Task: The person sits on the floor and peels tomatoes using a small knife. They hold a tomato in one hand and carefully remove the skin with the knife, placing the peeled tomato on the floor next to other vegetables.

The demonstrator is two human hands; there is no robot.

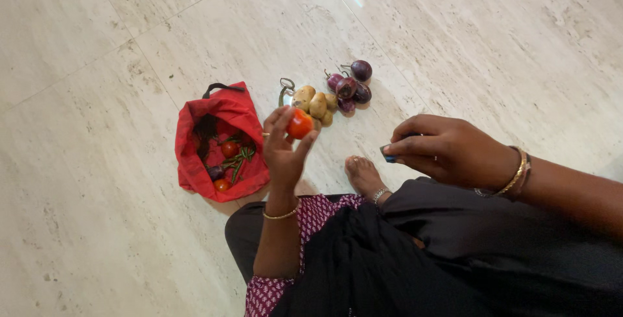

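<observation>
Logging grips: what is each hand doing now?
Left hand: holding a round red tomato.
Right hand: curled, empty or not cannot be told.

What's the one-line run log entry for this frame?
left hand: holds round red tomato | right hand: curled, empty | open red cloth bag: tomatoes, green chillies | floor: brown potatoes, purple brinjals
</observation>
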